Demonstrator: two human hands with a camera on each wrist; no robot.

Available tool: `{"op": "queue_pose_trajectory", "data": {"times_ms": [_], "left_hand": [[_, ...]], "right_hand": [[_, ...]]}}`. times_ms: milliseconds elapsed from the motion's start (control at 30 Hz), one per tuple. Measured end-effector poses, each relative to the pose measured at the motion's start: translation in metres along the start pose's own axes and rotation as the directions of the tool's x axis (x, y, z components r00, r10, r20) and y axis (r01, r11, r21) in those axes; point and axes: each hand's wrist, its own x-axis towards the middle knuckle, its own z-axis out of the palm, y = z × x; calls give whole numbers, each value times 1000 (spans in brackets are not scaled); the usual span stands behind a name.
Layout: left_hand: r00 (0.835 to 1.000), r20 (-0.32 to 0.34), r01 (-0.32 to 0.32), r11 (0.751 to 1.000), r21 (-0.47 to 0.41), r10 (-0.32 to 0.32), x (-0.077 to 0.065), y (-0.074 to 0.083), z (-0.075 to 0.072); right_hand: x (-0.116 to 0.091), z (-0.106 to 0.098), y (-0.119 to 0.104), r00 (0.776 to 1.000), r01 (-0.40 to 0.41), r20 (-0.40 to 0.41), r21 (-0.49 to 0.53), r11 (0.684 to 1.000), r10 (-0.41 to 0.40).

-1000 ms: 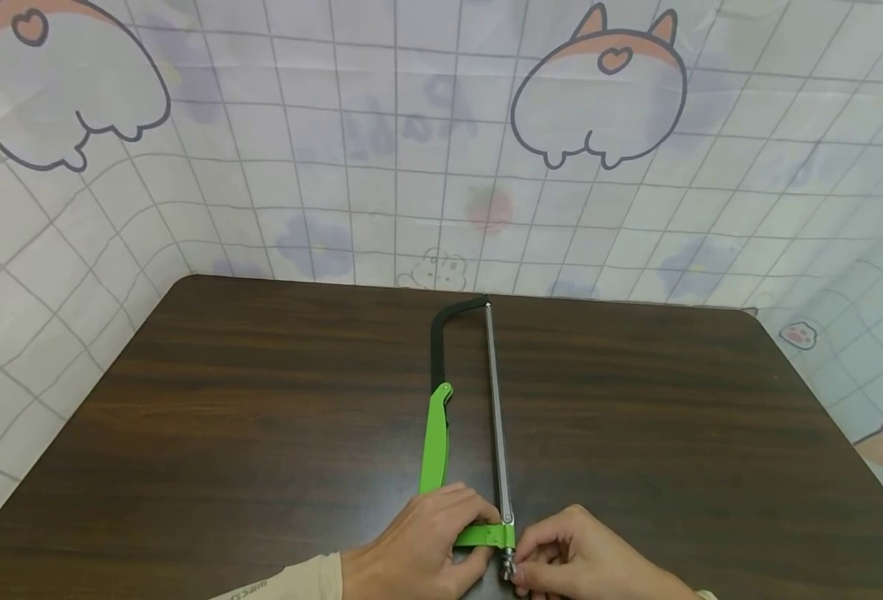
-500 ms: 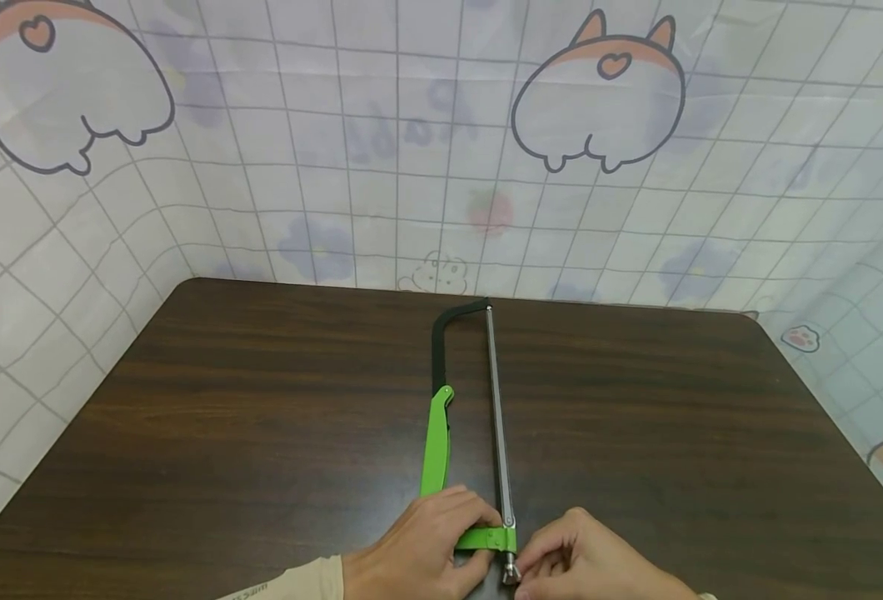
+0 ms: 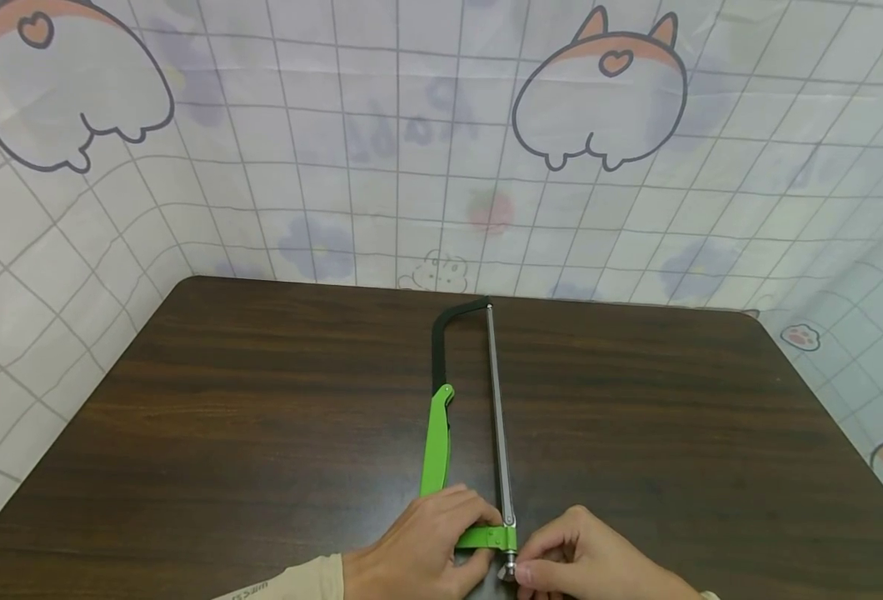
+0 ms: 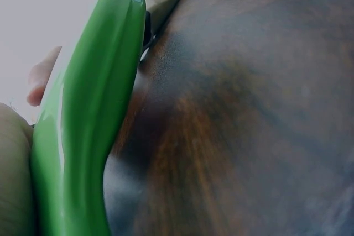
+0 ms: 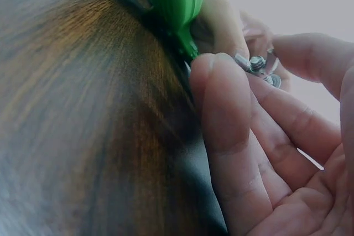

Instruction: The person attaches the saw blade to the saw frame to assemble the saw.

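Observation:
A hacksaw (image 3: 437, 437) lies on the dark wooden table, its black frame end pointing away from me. The silver blade (image 3: 496, 400) runs along its right side. My left hand (image 3: 434, 542) grips the green handle near the table's front, with fingers around the part by the blade's near end. In the left wrist view the smooth green handle (image 4: 88, 103) fills the left side. A metal wing nut (image 5: 257, 63) sits at the near end, below the green bracket. My right hand (image 3: 591, 554) pinches this wing nut between thumb and index finger, other fingers curled below.
The brown wood-grain table (image 3: 261, 400) stretches out around the saw on both sides. Behind it and at its sides hangs a white gridded cloth (image 3: 366, 183) with cartoon animal prints. The saw's far end reaches close to the table's back edge.
The wing nut has turned, its wings now at a different angle. My right thumb and index finger shift slightly around it. My left hand and the hacksaw stay in place.

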Motion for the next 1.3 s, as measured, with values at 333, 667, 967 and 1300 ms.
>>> {"op": "queue_pose_trajectory", "data": {"times_ms": [333,667,967,1300], "left_hand": [[1000,4,18,1000,-10,-18,0,1,-1],[1000,-2,-12,1000,7,12,1,1,-1],[1000,13,0,1000,6,0,1,1,-2],[1000,-4,-12,1000,14,12,1,1,-1]], "right_hand": [[0,-1,2,1000,11,15,30,1000,-11],[1,0,-4,999,-27,28,55,998,26],[1,-1,-2,997,56,47,6,998,-56],[2,1,-1,1000,30,4,-59,998,-30]]}}
